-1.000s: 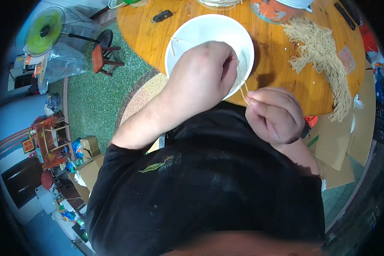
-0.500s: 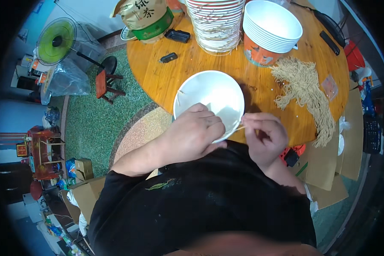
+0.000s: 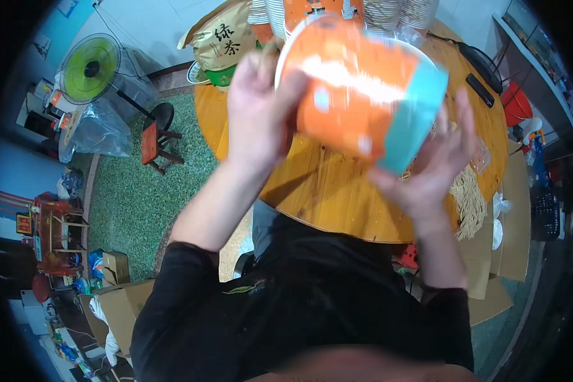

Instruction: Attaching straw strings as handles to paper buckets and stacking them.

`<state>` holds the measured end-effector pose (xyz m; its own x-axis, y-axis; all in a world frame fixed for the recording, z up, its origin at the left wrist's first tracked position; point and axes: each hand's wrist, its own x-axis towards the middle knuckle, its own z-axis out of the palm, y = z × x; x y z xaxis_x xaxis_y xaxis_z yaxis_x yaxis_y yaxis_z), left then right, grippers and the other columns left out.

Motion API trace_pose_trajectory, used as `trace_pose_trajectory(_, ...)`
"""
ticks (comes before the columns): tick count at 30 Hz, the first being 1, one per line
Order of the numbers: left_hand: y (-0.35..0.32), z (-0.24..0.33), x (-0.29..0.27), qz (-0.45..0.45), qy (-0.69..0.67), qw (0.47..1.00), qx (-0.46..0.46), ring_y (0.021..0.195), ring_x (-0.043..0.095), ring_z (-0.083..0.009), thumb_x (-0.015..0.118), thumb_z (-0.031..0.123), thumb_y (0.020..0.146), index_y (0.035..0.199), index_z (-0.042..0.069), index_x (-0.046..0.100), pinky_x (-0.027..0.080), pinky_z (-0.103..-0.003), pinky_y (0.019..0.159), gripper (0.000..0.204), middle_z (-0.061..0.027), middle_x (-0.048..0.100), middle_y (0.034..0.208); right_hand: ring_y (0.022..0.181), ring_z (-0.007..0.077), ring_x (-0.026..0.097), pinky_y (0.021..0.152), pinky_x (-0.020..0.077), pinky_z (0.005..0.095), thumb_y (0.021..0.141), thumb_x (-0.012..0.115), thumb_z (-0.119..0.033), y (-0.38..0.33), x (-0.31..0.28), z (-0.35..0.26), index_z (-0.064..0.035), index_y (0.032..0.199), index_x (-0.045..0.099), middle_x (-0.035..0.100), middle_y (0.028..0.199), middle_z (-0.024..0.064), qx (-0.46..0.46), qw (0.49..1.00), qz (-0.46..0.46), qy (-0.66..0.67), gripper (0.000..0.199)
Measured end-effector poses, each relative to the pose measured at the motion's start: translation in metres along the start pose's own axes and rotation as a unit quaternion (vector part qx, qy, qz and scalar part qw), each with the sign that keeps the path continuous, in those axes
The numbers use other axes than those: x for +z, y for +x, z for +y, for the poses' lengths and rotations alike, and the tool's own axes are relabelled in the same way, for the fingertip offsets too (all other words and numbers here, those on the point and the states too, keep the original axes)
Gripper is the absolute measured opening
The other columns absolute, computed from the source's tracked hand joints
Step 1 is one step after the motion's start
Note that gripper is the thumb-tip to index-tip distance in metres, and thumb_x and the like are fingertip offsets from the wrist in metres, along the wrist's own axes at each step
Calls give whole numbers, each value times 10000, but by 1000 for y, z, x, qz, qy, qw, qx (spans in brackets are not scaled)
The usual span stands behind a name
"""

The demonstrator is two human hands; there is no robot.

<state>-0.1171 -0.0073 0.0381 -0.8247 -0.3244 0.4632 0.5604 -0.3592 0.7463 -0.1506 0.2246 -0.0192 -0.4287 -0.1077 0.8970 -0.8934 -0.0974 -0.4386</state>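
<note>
An orange paper bucket (image 3: pixel 356 89) with a teal base band and white rim is held up above the table, tipped on its side and blurred by motion. My left hand (image 3: pixel 261 108) grips its rim end, thumb across the outer wall and fingers partly hidden. At the teal end is my right hand (image 3: pixel 430 159), its fingers spread and the thumb close under the band; whether it touches there I cannot tell. Behind that hand, a heap of beige cords (image 3: pixel 470 200) lies on the round wooden table (image 3: pixel 337 197).
Stacked paper buckets (image 3: pixel 382 16) stand along the table's far side, next to a gold and green pouch (image 3: pixel 219 41). A black remote-like object (image 3: pixel 479 89) lies at the right. On the floor are a green fan (image 3: pixel 92 67), a small wooden stool (image 3: pixel 153 137) and cardboard boxes (image 3: pixel 512 216).
The bucket has gone from sitting open side up by the table's front edge to raised and tipped, showing its orange outside. My right hand has left the cord end at the rim.
</note>
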Motion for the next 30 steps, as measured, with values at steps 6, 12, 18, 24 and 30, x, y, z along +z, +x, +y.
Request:
trace_pose_trajectory(6, 103, 4, 18, -45, -40, 998, -14, 1027, 701, -146, 639, 178, 1114, 1228, -42, 637, 586, -309, 917, 247, -94, 727, 1110, 1222, 313, 657, 1066, 535, 413, 796, 862, -182, 144, 37, -21, 19, 1234, 676, 685, 1252, 181, -45, 990, 96, -96, 517)
trace_pose_trajectory(12, 182, -24, -18, -54, -127, 982, -127, 819, 659, -145, 596, 289, 1129, 1167, 43, 699, 554, -303, 766, 270, -52, 743, 948, 1106, 368, 732, 969, 572, 434, 870, 869, -431, 260, 33, 47, 32, 1169, 750, 750, 1135, 253, -36, 916, -49, -397, 564)
trace_pose_trajectory(18, 179, -79, -91, -207, -188, 951, -135, 707, 642, -160, 648, 189, 1091, 1103, 91, 691, 517, -315, 647, 108, -50, 714, 897, 727, 283, 789, 751, 625, 392, 926, 831, -460, 264, 67, 74, -31, 1065, 824, 805, 843, 175, 110, 933, -199, -280, 451)
trace_pose_trajectory(24, 161, -82, -114, -54, 65, 988, -131, 654, 620, -141, 696, 174, 1060, 1214, 59, 651, 493, -310, 599, 198, -62, 706, 906, 833, 273, 809, 804, 625, 391, 914, 849, -417, 228, 74, 51, -52, 1090, 834, 813, 932, 193, 232, 903, -223, -285, 406)
trace_pose_trajectory(30, 100, -85, -32, -137, 304, 903, 270, 1469, 518, -365, 885, 32, 817, 1654, -47, 314, 438, -430, 1228, 1016, -270, 498, 1571, 1241, 273, 687, 948, 560, 426, 938, 850, -256, 192, 41, 134, 74, 1118, 773, 800, 1133, 165, 8, 981, 57, -187, 384)
